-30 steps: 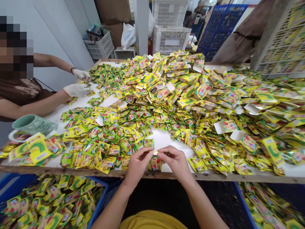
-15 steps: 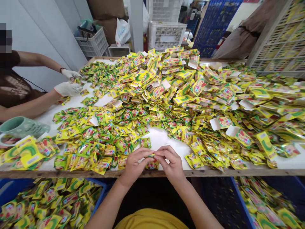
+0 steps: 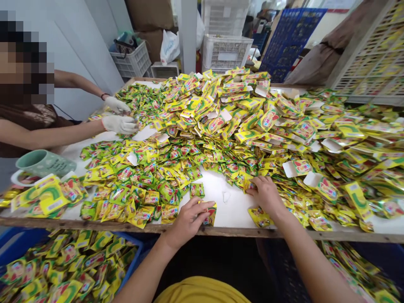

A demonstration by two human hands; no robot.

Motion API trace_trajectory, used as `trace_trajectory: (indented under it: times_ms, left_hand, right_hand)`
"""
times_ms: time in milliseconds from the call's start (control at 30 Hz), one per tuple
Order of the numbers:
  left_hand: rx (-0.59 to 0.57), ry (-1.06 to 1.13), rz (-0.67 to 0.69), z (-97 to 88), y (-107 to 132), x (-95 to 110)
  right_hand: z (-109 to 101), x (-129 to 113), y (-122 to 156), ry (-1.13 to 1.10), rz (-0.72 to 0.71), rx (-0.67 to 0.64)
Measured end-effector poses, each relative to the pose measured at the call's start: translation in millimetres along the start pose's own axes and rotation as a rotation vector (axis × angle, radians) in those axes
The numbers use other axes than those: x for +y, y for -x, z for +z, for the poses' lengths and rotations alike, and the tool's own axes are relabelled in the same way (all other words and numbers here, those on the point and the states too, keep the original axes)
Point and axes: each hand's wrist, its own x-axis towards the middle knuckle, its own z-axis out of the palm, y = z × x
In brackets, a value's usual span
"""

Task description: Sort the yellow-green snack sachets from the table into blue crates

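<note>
My left hand [image 3: 190, 216] is at the table's near edge, thumb and fingers closed around a small yellow box [image 3: 211, 215] with a red and green print. To the right, my right hand [image 3: 268, 194] reaches palm down into the edge of the packet pile, its fingertips pinching a small yellow packet [image 3: 248, 182]. Another yellow packet [image 3: 259, 216] lies just under its wrist. Green and yellow packets [image 3: 166, 191] are heaped to the left of my left hand.
Behind the packets rises a large heap of printed boxes [image 3: 221, 101], some with open white flaps. A co-worker's gloved hands [image 3: 118, 122] work at the left. A green mug [image 3: 44, 164] stands nearby. Blue crates [image 3: 134, 256] of filled boxes sit below the table's wooden edge [image 3: 230, 231].
My hands were together over the small box; my right hand has moved away right to the packets, while my left stays at the box. The co-worker's gloved hands have shifted right.
</note>
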Motion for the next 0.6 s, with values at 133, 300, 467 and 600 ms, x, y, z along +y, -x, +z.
trace_trajectory:
  times_ms: [133,300,467,600]
  left_hand:
    - [0.253,0.023,-0.176,-42.8,28,12]
    - [-0.185,-0.126,-0.628,-125.7,113,-15]
    - [0.146,-0.518,-0.866,-184.4,204,-59]
    - [0.596,-0.828,-0.824,-238.1,209,-54]
  right_hand:
    - [0,-44,5,-0.337,0.097,0.016]
    - [46,-149,2,-1.041,0.368,-0.167]
    - [75,-189,-2,-0.842,0.454,-0.176]
    - [77,-176,-11,-0.528,0.394,-0.175]
